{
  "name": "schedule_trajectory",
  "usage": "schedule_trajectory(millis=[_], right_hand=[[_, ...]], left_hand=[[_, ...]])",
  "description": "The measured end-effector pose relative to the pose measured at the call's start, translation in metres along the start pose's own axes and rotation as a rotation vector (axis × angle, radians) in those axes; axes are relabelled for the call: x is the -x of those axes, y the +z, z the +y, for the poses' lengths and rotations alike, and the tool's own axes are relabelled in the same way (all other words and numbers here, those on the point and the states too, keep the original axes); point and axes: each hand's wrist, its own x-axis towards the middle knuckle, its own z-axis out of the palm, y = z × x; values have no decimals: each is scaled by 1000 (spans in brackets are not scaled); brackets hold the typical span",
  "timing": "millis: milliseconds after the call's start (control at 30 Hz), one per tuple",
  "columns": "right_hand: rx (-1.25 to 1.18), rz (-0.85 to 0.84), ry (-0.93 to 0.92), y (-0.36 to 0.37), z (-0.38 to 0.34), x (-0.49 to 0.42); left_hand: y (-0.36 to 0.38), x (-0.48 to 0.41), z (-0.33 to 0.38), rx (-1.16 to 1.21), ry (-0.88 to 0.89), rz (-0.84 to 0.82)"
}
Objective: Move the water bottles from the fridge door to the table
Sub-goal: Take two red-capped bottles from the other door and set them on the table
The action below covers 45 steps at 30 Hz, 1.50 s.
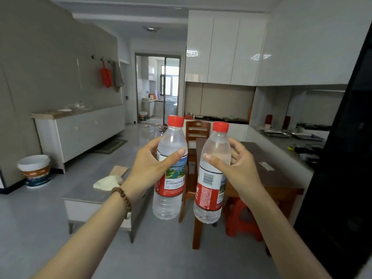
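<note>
I hold two clear water bottles with red caps and red labels upright in front of me, side by side and a little apart. My left hand [150, 165] is wrapped around the left bottle [171, 190] at its upper half. My right hand [236, 168] grips the right bottle [212, 198] the same way. Behind the bottles stands a dark brown wooden table [267, 178], partly hidden by my right hand. The dark fridge [342, 158] fills the right edge of the view.
A wooden chair [198, 129] stands at the table's far end and a red plastic stool [241, 218] sits under it. A low grey-topped cabinet [94, 190] with a white cloth is at left. A bucket [35, 171] stands on the floor. Counters run along the right wall.
</note>
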Motion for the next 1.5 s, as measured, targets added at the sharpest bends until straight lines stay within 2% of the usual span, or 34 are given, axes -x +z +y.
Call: schedule_trajectory(millis=[367, 767, 867, 1033, 1200, 1367, 1500], right_hand=[[33, 129, 76, -18, 133, -177], [214, 377, 156, -120, 282, -357], [220, 396, 162, -152, 314, -395], [287, 333, 187, -216, 383, -455], [309, 186, 244, -280, 466, -508], [286, 12, 354, -333, 537, -551], [291, -67, 391, -343, 581, -581]], left_hand=[[81, -198, -105, 9, 70, -62], [235, -414, -237, 124, 67, -280], [285, -457, -266, 135, 26, -288], [372, -507, -314, 128, -25, -301], [452, -548, -370, 88, -74, -315], [499, -590, -416, -62, -88, -446], [519, -619, -444, -233, -114, -576]])
